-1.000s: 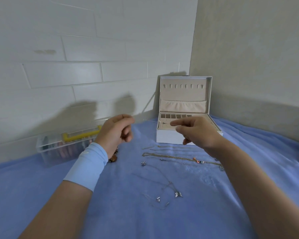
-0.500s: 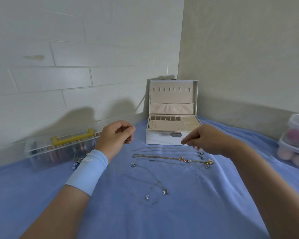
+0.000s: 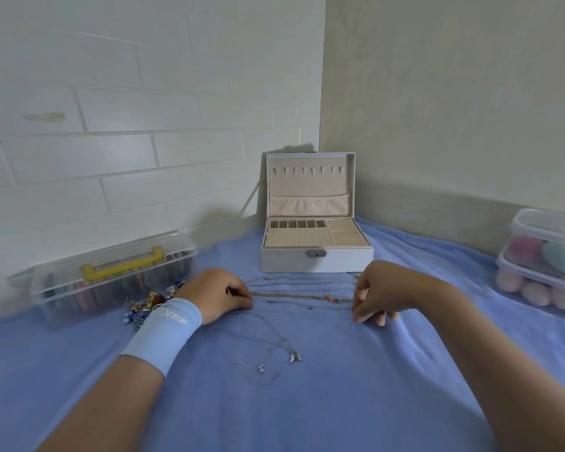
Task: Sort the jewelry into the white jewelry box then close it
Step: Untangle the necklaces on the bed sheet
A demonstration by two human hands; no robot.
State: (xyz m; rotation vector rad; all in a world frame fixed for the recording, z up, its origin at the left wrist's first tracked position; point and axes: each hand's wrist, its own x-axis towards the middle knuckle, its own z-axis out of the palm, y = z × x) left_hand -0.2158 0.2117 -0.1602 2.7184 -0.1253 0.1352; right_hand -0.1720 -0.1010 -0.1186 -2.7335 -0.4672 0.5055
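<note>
Left hand (image 3: 216,298) and right hand (image 3: 380,293) each pinch one end of thin gold beaded chain (image 3: 294,295); white lidded jewelry box (image 3: 284,263) open, far.

White jewelry box (image 3: 284,262), beige inside, on plain blue cloth (image 3: 307,402). The chain (image 3: 291,295) looks gold, its beads (image 3: 335,300) perhaps orange and green. A yellow handle (image 3: 121,267) tops the clear case (image 3: 62,288); the wristband (image 3: 163,334) is pale blue.

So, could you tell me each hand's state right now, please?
Left hand: pinches thin gold beaded chain necklace.
Right hand: curled at its other end; unclear.
</note>
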